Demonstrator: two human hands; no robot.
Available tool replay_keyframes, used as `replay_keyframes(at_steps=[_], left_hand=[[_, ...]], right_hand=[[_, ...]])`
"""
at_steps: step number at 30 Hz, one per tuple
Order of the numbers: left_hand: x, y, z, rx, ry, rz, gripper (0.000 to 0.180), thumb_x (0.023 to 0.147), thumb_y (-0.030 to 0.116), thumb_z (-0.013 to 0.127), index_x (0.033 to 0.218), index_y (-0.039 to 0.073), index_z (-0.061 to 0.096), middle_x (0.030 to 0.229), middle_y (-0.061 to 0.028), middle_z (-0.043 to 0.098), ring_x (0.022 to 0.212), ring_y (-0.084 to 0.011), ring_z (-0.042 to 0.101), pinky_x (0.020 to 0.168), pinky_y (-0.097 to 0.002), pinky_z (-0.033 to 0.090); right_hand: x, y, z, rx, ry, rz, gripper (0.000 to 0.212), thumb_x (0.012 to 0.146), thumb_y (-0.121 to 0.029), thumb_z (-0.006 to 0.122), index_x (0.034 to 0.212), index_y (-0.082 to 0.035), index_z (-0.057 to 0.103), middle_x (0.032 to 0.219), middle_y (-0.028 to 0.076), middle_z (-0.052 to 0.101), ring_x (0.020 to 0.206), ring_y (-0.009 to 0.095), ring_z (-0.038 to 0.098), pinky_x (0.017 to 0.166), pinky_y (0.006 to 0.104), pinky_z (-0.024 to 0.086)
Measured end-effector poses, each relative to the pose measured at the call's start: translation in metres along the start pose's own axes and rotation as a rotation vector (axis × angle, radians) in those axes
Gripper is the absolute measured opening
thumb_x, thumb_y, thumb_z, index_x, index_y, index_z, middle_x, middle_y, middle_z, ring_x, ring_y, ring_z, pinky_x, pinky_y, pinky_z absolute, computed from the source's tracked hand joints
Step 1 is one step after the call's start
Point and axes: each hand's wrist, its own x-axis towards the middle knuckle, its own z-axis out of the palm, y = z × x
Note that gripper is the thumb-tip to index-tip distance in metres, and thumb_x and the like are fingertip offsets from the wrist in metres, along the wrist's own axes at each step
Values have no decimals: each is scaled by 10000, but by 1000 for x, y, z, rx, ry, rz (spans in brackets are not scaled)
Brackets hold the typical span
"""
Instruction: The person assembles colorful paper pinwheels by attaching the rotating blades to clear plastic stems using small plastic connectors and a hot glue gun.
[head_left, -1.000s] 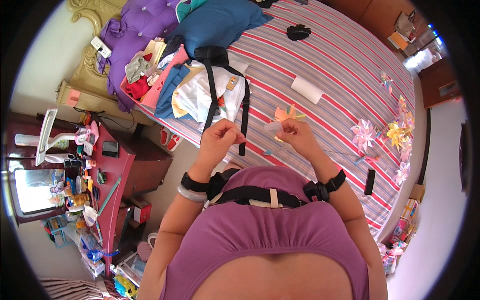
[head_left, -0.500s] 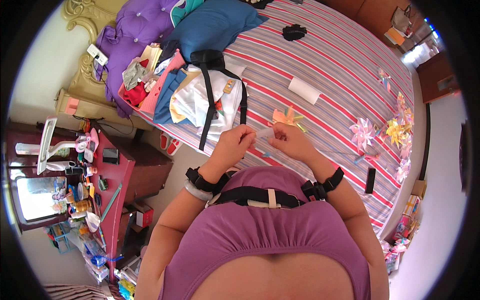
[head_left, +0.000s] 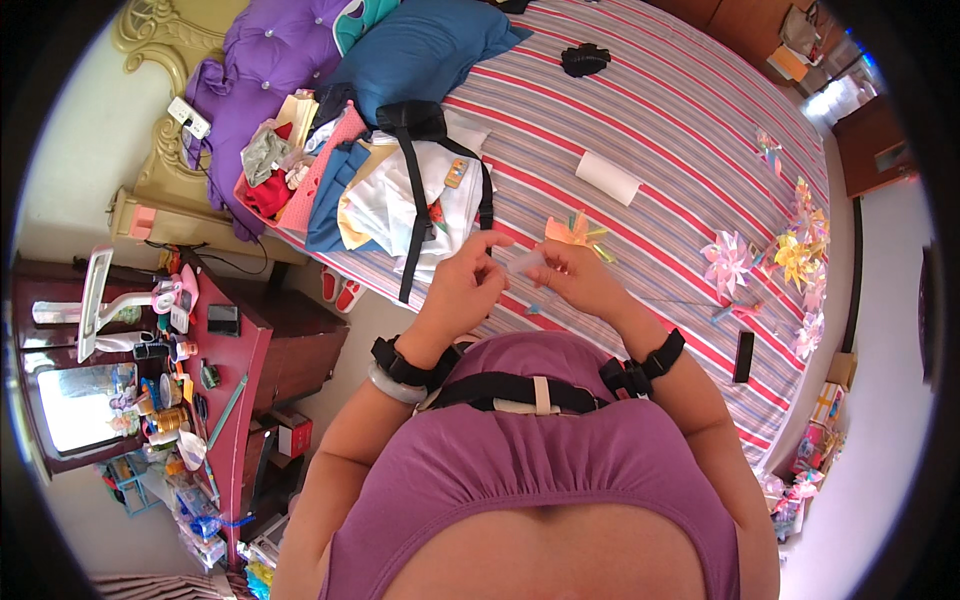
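My right hand (head_left: 578,285) pinches a small translucent whitish piece (head_left: 525,262) between thumb and finger; what it is made of is too small to tell. Just left of that piece, my left hand (head_left: 466,288) is empty, its index finger stretched out and its fingers apart. Right behind my hands lies a pale orange pinwheel piece (head_left: 568,232) with yellow-green strips beside it. A small light-blue bit (head_left: 534,308) rests on the striped bed sheet (head_left: 660,235) below the hands.
A white roll (head_left: 607,178) lies farther back. Shiny pinwheels (head_left: 727,263) cluster at the right, with a black phone-like slab (head_left: 743,357) nearer. At the left are folded clothes (head_left: 385,195), a black strap (head_left: 412,195) and a pink basket (head_left: 325,165). A cluttered red desk (head_left: 240,345) stands beyond.
My left hand has let go of the small piece and moved slightly away to the left, its fingers opening. My right hand keeps the piece.
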Motion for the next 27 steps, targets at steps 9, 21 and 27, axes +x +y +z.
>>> replay_keyframes(at_steps=[9,21,27], left_hand=[[5,-6,-23,-191,153,1,273,797,-24,485,1063,38,487,656,-34,564,582,-65,529,545,-193,400],[33,-25,-22,-193,275,-82,248,817,-15,509,1061,24,483,796,-92,617,696,-139,573,638,-260,455],[26,13,4,739,66,400,485,736,-14,553,1212,15,466,1199,-228,486,1086,-365,493,949,-415,383]], right_hand=[[7,15,-1,247,-13,-3,204,900,-154,555,1047,-17,587,820,31,594,755,91,566,738,250,455],[31,44,2,619,-166,106,228,963,-261,447,977,-49,527,689,-14,493,570,69,462,564,224,413],[34,35,13,394,-4,7,177,950,-226,480,968,-55,522,636,-42,396,540,35,354,470,192,286]])
